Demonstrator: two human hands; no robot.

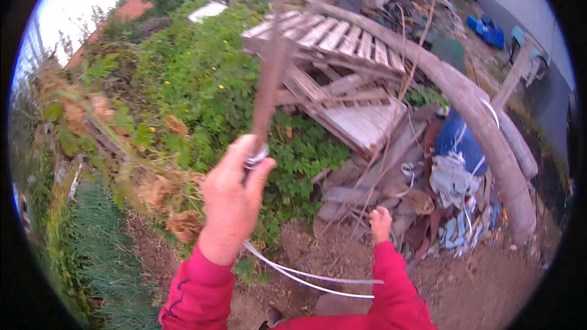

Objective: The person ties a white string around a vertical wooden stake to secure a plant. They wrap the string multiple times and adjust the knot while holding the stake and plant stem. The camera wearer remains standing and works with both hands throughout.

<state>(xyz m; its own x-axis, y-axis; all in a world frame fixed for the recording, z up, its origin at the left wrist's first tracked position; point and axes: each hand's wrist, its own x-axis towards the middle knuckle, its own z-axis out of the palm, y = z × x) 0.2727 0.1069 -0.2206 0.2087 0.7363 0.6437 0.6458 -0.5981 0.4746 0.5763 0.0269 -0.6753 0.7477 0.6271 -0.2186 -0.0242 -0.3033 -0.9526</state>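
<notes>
My left hand (231, 197) is closed around the lower part of a brown wooden pole (270, 78), which rises upright and blurs toward the top of the view. A whitish, shiny band (257, 158) sits on the pole between my thumb and fingers. Two strands of white cord (316, 278) run from below my left wrist across to my right sleeve. Further right, my right hand (380, 225) has curled fingers and is beside thin dry sticks (373, 188) that lean over a heap of scrap. Whether those fingers hold anything is too small to see.
Weathered pallets (348, 39) lie over a pale board (367, 121). A long log (451, 82) slants past a blue plastic barrel (458, 142) and torn white sacking (451, 181). Leafy plants (197, 78) grow ahead, with green onion-like rows (110, 247) at left. Bare soil (477, 288) lies at right.
</notes>
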